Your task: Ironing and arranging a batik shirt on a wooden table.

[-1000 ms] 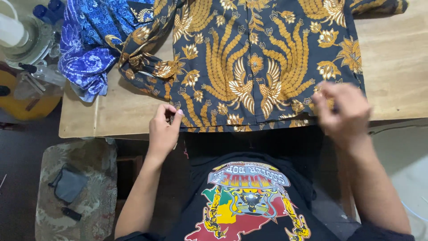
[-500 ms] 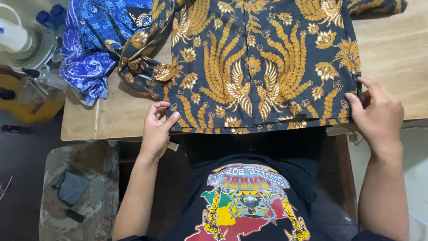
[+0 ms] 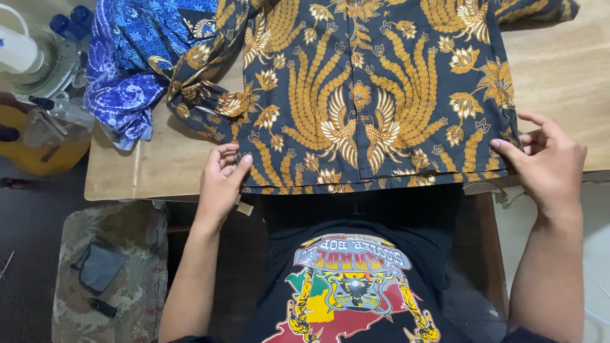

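Now left hand (image 3: 220, 181), right hand (image 3: 548, 162) pinching batik shirt (image 3: 368, 95) hem corners.

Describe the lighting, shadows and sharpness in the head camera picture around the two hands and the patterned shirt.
Head view: even, soft light on the dark gold-patterned shirt, its print crisp; no glare on the wooden table. The left hand and right hand at the shirt's lower corners are sharp, without motion blur. The floor under the table edge lies in dim shadow. The blue cloth is clear too.

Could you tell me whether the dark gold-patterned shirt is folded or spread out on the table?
Spread out: the patterned shirt lies flat, with left hand and right hand at its hem corners.
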